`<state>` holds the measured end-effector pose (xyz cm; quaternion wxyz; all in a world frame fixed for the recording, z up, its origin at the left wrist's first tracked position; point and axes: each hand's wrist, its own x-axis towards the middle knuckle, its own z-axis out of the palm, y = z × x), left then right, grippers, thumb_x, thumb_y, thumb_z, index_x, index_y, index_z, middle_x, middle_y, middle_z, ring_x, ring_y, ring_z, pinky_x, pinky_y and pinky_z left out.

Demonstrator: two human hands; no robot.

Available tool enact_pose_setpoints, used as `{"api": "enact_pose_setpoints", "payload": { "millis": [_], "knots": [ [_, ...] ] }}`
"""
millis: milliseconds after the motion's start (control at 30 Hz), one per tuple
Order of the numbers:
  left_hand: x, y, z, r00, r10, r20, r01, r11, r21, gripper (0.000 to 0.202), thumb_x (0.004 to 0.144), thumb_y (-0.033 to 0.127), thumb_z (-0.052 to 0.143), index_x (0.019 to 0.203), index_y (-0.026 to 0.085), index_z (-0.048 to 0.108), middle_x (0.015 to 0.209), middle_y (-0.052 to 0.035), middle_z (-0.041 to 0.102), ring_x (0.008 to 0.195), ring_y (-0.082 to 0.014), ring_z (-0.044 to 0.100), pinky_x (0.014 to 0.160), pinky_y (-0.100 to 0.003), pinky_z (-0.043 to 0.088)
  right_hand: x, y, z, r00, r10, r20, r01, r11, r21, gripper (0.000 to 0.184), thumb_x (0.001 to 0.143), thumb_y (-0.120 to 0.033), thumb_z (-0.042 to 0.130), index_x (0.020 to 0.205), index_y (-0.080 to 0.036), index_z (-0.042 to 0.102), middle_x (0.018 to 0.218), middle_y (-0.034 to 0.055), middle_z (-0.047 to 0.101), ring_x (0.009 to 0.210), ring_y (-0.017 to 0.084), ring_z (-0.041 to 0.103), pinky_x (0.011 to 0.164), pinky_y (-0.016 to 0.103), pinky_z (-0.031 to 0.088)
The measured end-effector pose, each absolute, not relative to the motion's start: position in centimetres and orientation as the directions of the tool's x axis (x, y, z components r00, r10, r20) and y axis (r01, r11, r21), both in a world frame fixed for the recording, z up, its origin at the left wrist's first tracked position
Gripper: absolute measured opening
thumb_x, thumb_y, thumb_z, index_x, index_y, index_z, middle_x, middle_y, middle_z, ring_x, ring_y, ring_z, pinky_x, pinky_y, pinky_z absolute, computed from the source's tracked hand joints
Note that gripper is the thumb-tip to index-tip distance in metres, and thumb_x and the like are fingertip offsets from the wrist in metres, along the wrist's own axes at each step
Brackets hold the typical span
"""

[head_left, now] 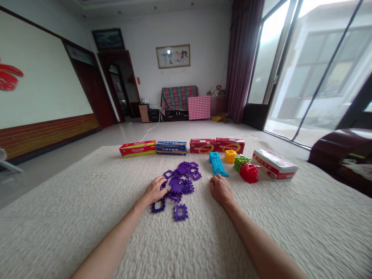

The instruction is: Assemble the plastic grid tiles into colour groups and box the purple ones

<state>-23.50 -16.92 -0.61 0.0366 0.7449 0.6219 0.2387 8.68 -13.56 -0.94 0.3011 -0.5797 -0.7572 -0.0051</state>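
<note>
A loose pile of purple interlocking plastic tiles [176, 187] lies in the middle of the mat, some solid and some with window openings. My left hand [156, 190] is at the pile's left edge, thumb and fingers around a purple tile [163, 185] that they partly hide. Just below that hand lies a purple frame tile [158, 206], and a purple window tile [180, 212] sits apart, nearer to me. To the right of the pile, my right hand [221, 188] rests on the mat with its fingers curled in and nothing visible in them. Joined blue tiles [216, 164] lie just beyond it.
Joined yellow [230, 156], green [241, 162] and red tiles [249, 173] stand to the right. Behind is a row of boxes: red-green [138, 149], blue [171, 148] and two red [202, 146]. A white-red box [274, 165] lies at right on the quilted mat [87, 193].
</note>
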Motion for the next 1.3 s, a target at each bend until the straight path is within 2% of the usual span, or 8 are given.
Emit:
{"api": "enact_pose_setpoints", "payload": {
  "millis": [267,567,667,767,867,1033,1100,1300],
  "knots": [
    [-23.3,-16.4,-1.7,-0.001,0.911,0.414,0.898,-0.181,0.401,0.026,0.07,0.018,0.058,0.093,0.024,0.07,0.111,-0.0033,0.068,0.107,-0.0193,0.061,0.1,-0.029,0.044,9.0,-13.2,-1.4,-0.105,0.876,0.471,0.834,0.335,-0.438,0.017,0.083,-0.013,0.048,0.08,-0.017,0.065,0.088,0.0056,0.063,0.083,0.015,0.054,0.076,0.024,0.035],
    [-22.4,-13.7,0.3,-0.32,0.907,0.274,0.633,-0.01,0.774,0.024,0.07,0.025,0.062,0.09,0.022,0.073,0.1,-0.0009,0.073,0.1,-0.0205,0.064,0.092,-0.03,0.047,9.2,-13.0,-1.7,-0.109,0.87,0.482,0.814,0.356,-0.459,0.018,0.081,-0.014,0.048,0.08,-0.018,0.065,0.087,0.0057,0.063,0.085,0.017,0.055,0.078,0.025,0.037],
    [-20.4,-12.5,1.8,-0.312,0.931,0.191,0.447,-0.034,0.894,0.033,0.07,0.033,0.064,0.099,0.017,0.072,0.095,-0.0048,0.074,0.091,-0.0207,0.067,0.084,-0.03,0.051,9.3,-13.0,-1.7,-0.128,0.864,0.487,0.807,0.377,-0.455,0.019,0.082,-0.014,0.047,0.081,-0.018,0.065,0.087,0.0058,0.063,0.084,0.017,0.055,0.079,0.026,0.037],
    [-19.4,-11.4,3.0,-0.195,0.958,0.21,0.34,-0.134,0.931,0.048,0.069,0.044,0.067,0.105,0.013,0.07,0.101,-0.0088,0.073,0.097,-0.022,0.066,0.085,-0.03,0.05,9.4,-13.0,-1.6,-0.145,0.863,0.484,0.802,0.389,-0.453,0.019,0.082,-0.014,0.047,0.081,-0.017,0.065,0.088,0.0063,0.063,0.084,0.017,0.056,0.078,0.026,0.038],
    [-20.2,-10.4,3.4,-0.196,0.945,0.261,0.439,-0.154,0.886,0.042,0.075,0.042,0.061,0.104,0.014,0.071,0.106,-0.0094,0.072,0.103,-0.0222,0.064,0.091,-0.031,0.048,9.3,-13.0,-1.5,-0.141,0.871,0.47,0.805,0.377,-0.458,0.019,0.082,-0.014,0.047,0.082,-0.018,0.065,0.088,0.0065,0.063,0.085,0.018,0.056,0.078,0.026,0.038],
    [-22.6,-10.0,2.3,-0.188,0.97,0.157,0.781,0.05,0.623,0.038,0.072,0.02,0.059,0.109,0.017,0.07,0.117,-0.0087,0.068,0.112,-0.0232,0.061,0.099,-0.032,0.043,9.3,-13.0,-1.4,-0.136,0.881,0.454,0.811,0.361,-0.459,0.018,0.081,-0.013,0.048,0.082,-0.018,0.065,0.088,0.0062,0.063,0.086,0.018,0.056,0.078,0.027,0.038],
    [-22.9,-10.1,1.4,-0.121,0.982,0.144,0.825,0.019,0.565,0.042,0.07,0.019,0.06,0.112,0.018,0.068,0.12,-0.0078,0.066,0.113,-0.0226,0.06,0.099,-0.031,0.043,9.3,-13.0,-1.5,-0.136,0.881,0.452,0.812,0.36,-0.458,0.018,0.081,-0.013,0.048,0.082,-0.018,0.065,0.089,0.0062,0.062,0.086,0.018,0.056,0.078,0.027,0.038],
    [-23.1,-10.4,-0.5,-0.015,0.942,0.336,0.883,-0.145,0.446,0.032,0.07,0.017,0.056,0.096,0.022,0.072,0.114,-0.0032,0.069,0.112,-0.0199,0.06,0.102,-0.029,0.042,9.3,-13.0,-1.4,-0.148,0.889,0.433,0.819,0.356,-0.451,0.019,0.081,-0.012,0.049,0.085,-0.017,0.066,0.091,0.007,0.063,0.089,0.018,0.056,0.081,0.027,0.038]
  ]
}}
